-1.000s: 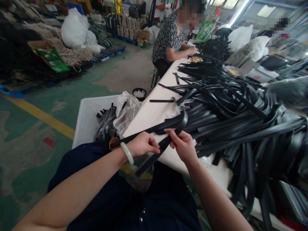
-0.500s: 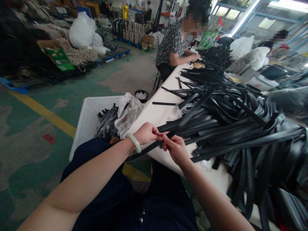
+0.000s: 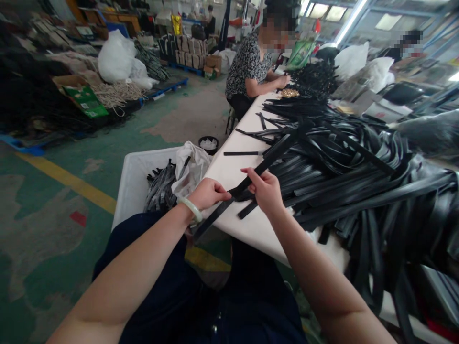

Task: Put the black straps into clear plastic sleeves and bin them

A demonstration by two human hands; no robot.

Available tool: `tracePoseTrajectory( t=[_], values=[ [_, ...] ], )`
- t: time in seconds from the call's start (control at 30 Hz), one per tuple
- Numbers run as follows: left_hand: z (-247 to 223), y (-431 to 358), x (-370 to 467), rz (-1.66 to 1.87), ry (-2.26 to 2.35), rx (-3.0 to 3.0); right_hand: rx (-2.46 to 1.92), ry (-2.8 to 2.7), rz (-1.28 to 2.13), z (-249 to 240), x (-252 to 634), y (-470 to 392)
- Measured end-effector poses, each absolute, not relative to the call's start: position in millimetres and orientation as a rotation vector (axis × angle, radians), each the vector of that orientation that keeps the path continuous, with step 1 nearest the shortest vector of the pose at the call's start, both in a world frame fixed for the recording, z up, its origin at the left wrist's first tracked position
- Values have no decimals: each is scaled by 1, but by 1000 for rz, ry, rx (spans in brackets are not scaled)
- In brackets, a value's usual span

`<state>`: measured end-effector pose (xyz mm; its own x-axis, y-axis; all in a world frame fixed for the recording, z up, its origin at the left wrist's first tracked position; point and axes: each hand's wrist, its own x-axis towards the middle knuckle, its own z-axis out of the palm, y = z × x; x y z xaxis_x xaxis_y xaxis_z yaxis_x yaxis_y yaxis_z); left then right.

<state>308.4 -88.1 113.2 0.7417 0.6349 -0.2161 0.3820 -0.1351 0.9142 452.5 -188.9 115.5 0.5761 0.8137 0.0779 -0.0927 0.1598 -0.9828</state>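
A long black strap runs slantwise over the table's near corner, its lower end hanging past the edge. My left hand, with a pale bangle at the wrist, pinches this strap between thumb and fingers. Farther along the strap, my right hand has its thumb and index finger around it, the index finger pointing left. To the right of both hands lies a large heap of similar black straps, some hanging over the table's front edge.
The pale table stretches away from me. Left of it stands a white bin with dark strips and a white bag. A small black basket is on the floor. Another person sits working at the table's far side.
My hands, close together before, are now apart: the right has moved up along the strap, the left slightly left. The view has shifted a little.
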Motion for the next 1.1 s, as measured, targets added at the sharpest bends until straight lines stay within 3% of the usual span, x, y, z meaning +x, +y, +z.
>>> tracePoseTrajectory(
  t=[0.23, 0.43, 1.1],
  values=[
    [112, -84, 298, 298, 857, 1730, -1304, -820, 972, 100, 432, -182],
    [115, -84, 299, 287, 959, 1754, -1212, -692, 868, 109, 443, -172],
    [115, -95, 325, 400, 768, 1326, -1135, -598, 1037, 101, 429, -183]
  ],
)
